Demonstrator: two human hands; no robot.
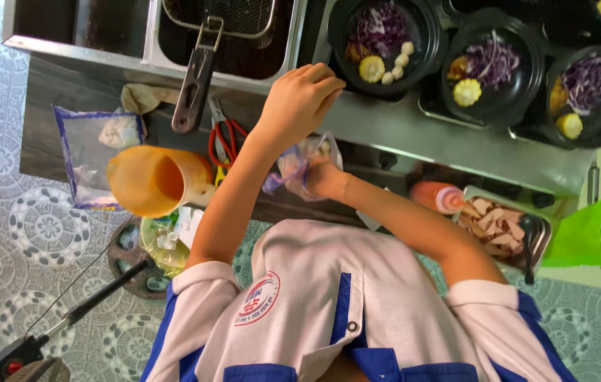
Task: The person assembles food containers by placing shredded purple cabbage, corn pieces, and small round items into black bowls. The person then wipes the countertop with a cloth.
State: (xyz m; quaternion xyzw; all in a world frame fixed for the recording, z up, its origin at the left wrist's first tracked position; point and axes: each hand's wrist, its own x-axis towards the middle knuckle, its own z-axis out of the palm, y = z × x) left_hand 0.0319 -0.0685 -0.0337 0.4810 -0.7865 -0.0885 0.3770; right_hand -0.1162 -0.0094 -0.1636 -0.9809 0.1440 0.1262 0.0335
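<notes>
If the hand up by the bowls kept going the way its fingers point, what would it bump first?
Probably the nearest black bowl with purple cabbage and corn. That left hand points toward its rim, though depth is unclear.

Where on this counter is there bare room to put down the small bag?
The right hand holds the small bag. Bare: steel strip between black bowls and sauce bottle; dark ledge between fryer and blue-edged pouch. Crowded: around orange jug and scissors.

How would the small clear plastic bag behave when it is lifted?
The small clear plastic bag is probably floppy: it crumples around the right hand. It likely weighs little, since that one hand supports it. Its glossy film may be slippery.
</notes>
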